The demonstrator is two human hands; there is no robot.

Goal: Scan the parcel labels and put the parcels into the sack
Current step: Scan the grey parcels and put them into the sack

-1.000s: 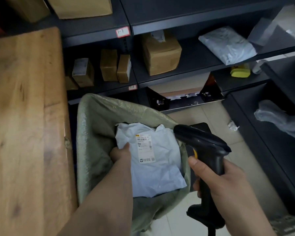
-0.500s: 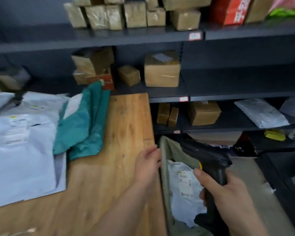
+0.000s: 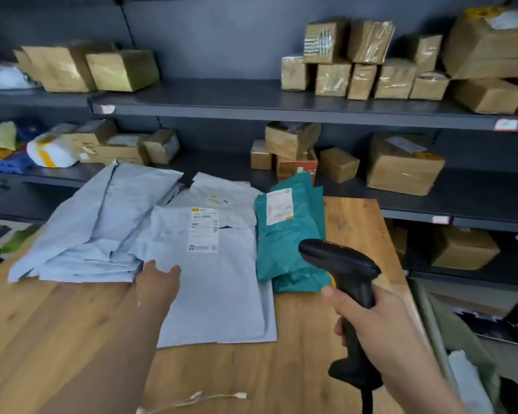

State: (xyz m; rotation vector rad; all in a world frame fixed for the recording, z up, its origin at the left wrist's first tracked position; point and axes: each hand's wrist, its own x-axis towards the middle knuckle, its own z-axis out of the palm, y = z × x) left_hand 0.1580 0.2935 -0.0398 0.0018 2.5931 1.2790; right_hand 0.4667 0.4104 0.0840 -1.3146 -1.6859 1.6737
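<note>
Grey plastic parcel (image 3: 219,294) laid flat on desk (image 3: 57,339), label (image 3: 204,230) up. Left hand (image 3: 157,283) rested on its near-left edge, fingers straight, nothing gripped. Scanner (image 3: 341,264) clasped in right hand (image 3: 371,321). Step judged: scan pending. Next: barcode to be lined up, parcel then carried to sack (image 3: 464,351) at right.
</note>
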